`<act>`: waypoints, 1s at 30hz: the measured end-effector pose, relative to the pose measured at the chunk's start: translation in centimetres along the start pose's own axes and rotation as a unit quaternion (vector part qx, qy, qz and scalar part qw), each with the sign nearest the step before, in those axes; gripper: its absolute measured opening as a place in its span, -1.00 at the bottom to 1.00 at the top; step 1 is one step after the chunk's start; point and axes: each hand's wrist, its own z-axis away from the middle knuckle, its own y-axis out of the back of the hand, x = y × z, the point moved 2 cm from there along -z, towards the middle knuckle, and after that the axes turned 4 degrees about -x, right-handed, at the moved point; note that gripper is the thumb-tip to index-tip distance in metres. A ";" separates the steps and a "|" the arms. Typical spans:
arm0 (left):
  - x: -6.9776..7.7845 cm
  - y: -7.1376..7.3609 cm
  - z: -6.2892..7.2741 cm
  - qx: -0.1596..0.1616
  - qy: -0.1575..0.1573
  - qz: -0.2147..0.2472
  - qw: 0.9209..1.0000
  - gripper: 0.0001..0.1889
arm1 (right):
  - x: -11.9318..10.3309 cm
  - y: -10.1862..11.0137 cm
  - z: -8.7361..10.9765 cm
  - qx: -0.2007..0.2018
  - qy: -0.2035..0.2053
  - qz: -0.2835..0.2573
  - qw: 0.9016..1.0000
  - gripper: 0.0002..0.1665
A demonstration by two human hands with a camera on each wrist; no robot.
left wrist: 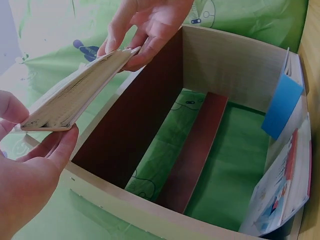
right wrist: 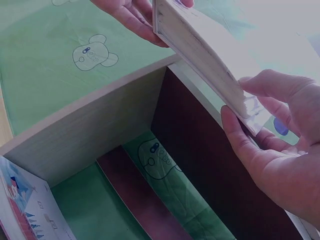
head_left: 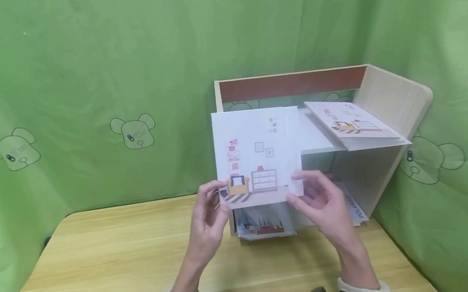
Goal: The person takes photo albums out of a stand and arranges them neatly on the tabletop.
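A white book [head_left: 252,134] is held up in front of the shelf, its cover showing a yellow armchair, a chest of drawers and small wall pictures. The left hand [head_left: 207,218] pinches its lower left corner between thumb and fingers. At the lower right corner, the right hand [head_left: 327,200] grips it the same way. Both wrist views show the thick page edges [left wrist: 75,95] from below, with the covers close together. A similar book [head_left: 356,126] leans on the upper shelf, tilted toward the right side panel.
The wooden shelf unit [head_left: 400,95] stands at the back right of the table [head_left: 134,256]. Its lower level holds a book with a red and blue cover [head_left: 263,223] and one lettered "POLAROID" [head_left: 353,205]. Green curtains [head_left: 81,76] hang behind.
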 end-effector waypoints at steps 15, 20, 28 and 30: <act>0.6 1.7 0.7 0.006 -0.024 -0.001 1.000 -0.51 | -0.1 -1.9 -0.2 -0.018 0.042 -0.002 0.999 -0.45; 0.7 2.3 0.9 0.011 -0.027 -0.008 1.000 -0.50 | 0.0 -2.6 -0.3 -0.021 0.042 -0.012 0.999 -0.44; 1.1 3.1 1.3 0.019 -0.026 -0.023 0.999 -0.50 | 0.1 -3.7 -0.4 -0.032 0.043 -0.015 0.998 -0.43; 1.1 3.4 1.4 0.020 -0.025 -0.027 0.999 -0.50 | 0.2 -3.9 -0.4 -0.033 0.042 -0.011 0.998 -0.42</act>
